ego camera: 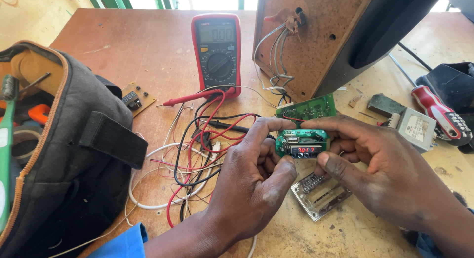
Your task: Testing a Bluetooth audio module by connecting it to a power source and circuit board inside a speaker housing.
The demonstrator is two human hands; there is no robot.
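We hold the small green circuit module point(301, 143) between both hands, just above the worktop point(148, 55) and in front of the speaker cabinet point(316, 35). The left hand point(252, 181) grips its left end with thumb and forefinger; the right hand point(380, 169) pinches its right end, forefinger over the top edge and thumb under the front. Its long axis runs left to right, and its lit red display faces us. We judge the module light, rigid and fragile: hold it by the board edges, clear of the components and solder joints. A second green board point(308, 108) sits just behind it, wired to the cabinet. A grey faceplate point(318, 194) lies just below, the multimeter point(217, 53) well behind.
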